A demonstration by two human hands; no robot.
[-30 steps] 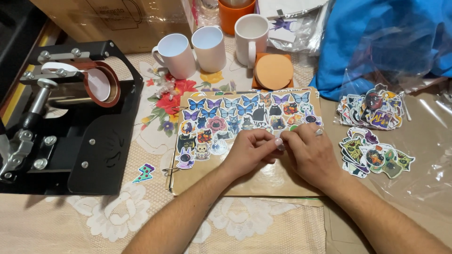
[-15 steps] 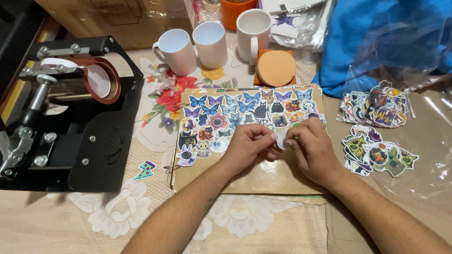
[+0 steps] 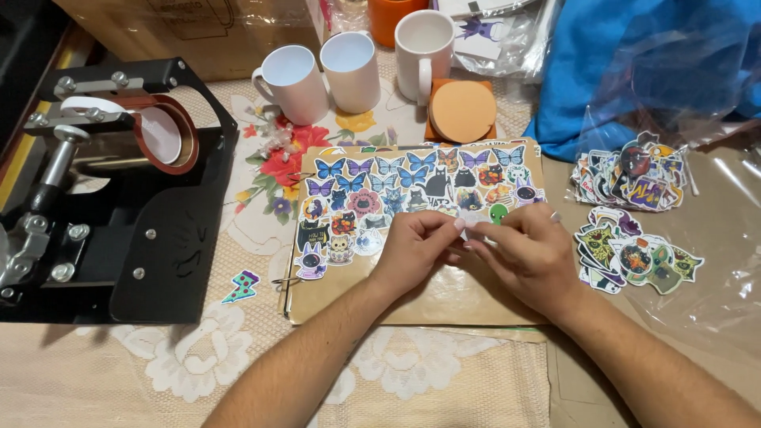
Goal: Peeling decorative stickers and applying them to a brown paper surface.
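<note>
My left hand (image 3: 414,247) and my right hand (image 3: 525,252) meet over a brown board (image 3: 444,297), and their fingertips pinch one small pale sticker (image 3: 469,223) between them. Several colourful stickers (image 3: 396,194) of butterflies, cats and flowers lie in rows on the far half of the board, just beyond my fingers. To the right of my right hand lie two loose heaps of stickers: one heap (image 3: 630,255) close by and another heap (image 3: 634,173) further back.
A black mug heat press (image 3: 103,190) stands at the left. Three white mugs (image 3: 349,67) and an orange round pad (image 3: 462,111) stand at the back. Blue cloth (image 3: 634,63) under clear plastic lies at the back right. One stray sticker (image 3: 242,285) lies left of the board.
Both hands stay together over the board and have shifted slightly, their fingers working the small sticker. Nothing else has moved.
</note>
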